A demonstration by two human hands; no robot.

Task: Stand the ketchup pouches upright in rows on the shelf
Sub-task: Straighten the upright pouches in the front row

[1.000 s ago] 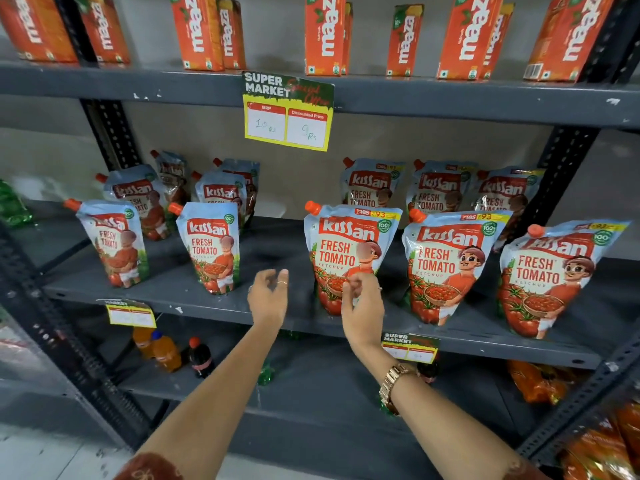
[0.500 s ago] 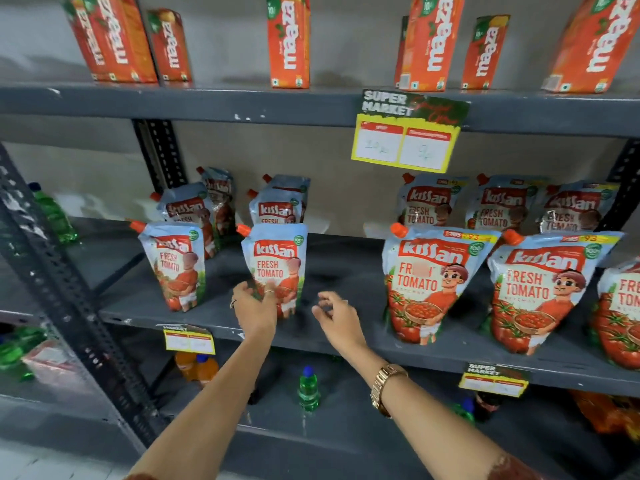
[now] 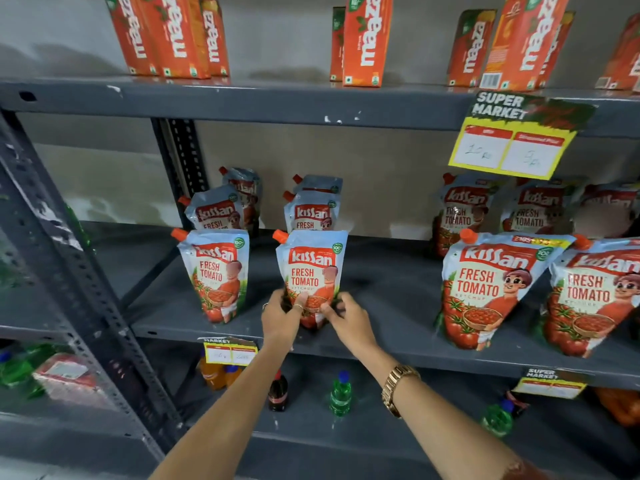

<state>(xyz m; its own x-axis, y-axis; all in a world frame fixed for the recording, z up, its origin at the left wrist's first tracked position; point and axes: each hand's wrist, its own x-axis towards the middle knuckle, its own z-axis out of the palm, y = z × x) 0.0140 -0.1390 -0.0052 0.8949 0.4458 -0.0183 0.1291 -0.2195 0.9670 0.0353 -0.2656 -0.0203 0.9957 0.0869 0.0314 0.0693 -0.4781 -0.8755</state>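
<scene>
On the shelf, the widest open stretch lies to the right of the front ketchup pouch: bare grey board runs from it across to the large pouch, and back to the rear wall. To the left of that front ketchup pouch a narrower gap separates it from the left front pouch. Directly behind it stand two more pouches, closing that lane. Both hands, left hand and right hand, crowd its base at the shelf's front edge. Above it, the upper shelf limits headroom; far right, a hanging price card dips into the opening.
</scene>
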